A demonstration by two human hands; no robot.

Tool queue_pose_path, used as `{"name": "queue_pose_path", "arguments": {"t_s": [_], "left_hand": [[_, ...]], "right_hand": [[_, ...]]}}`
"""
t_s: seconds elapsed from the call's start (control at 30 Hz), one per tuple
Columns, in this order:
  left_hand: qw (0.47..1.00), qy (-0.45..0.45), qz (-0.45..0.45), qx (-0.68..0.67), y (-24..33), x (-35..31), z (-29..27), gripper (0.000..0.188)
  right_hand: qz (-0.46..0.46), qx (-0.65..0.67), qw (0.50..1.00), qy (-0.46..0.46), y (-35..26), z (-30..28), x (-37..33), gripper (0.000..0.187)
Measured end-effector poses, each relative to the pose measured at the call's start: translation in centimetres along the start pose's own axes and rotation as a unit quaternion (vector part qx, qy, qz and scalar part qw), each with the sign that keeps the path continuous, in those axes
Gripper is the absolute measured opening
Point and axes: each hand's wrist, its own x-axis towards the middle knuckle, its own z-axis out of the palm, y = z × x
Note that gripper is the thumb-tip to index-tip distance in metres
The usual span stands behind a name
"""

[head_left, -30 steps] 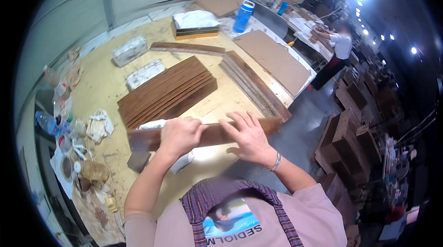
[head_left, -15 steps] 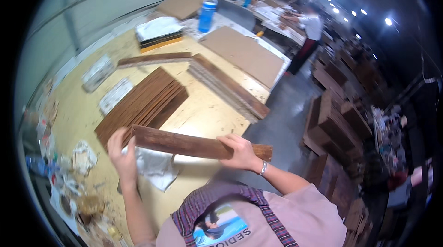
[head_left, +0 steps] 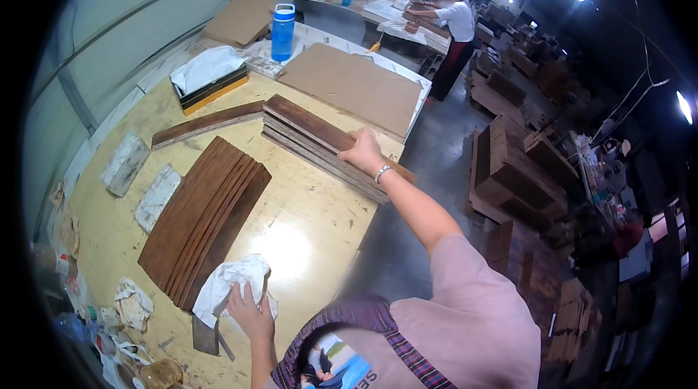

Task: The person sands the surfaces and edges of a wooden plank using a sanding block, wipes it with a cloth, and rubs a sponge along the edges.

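Note:
My right hand (head_left: pixel 361 150) reaches out to a stack of long brown wooden boards (head_left: pixel 313 155) with pale grey edges. Its fingers are closed round the top board (head_left: pixel 302 116), toward the right end. Near the table's front, my left hand (head_left: pixel 249 310) has its fingers pressed into a crumpled white cloth (head_left: pixel 225 280). Just beyond the cloth lies a leaning pile of thin dark-brown wooden boards (head_left: pixel 196 214). By the cloth rests a dark flat piece (head_left: pixel 205 336), partly covered.
Another board (head_left: pixel 207 123) lies behind the pile, with two pale wrapped blocks (head_left: pixel 125 163) to its left. Farther back are a cloth-topped box (head_left: pixel 211 80), a blue bottle (head_left: pixel 283 34) and a cardboard sheet (head_left: pixel 349 87). A person (head_left: pixel 456 25) works at another table.
The board held between both hands is now at the right-hand stack, with my right hand on it. My left hand has left the board and moved down onto the white cloth.

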Motion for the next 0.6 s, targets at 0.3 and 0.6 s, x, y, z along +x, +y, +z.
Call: {"name": "queue_pose_path", "arguments": {"t_s": [0.3,0.6], "left_hand": [[0.996,0.019,-0.081,-0.021,-0.6,0.0,-1.0,0.055],[0.995,0.077,-0.070,0.007,-0.7,-1.4,-0.9,0.050]], "right_hand": [[-0.136,-0.042,0.990,-0.011,-4.2,3.7,0.2,0.057],[-0.398,0.038,0.899,-0.176,-12.4,15.0,-5.8,0.068]]}}
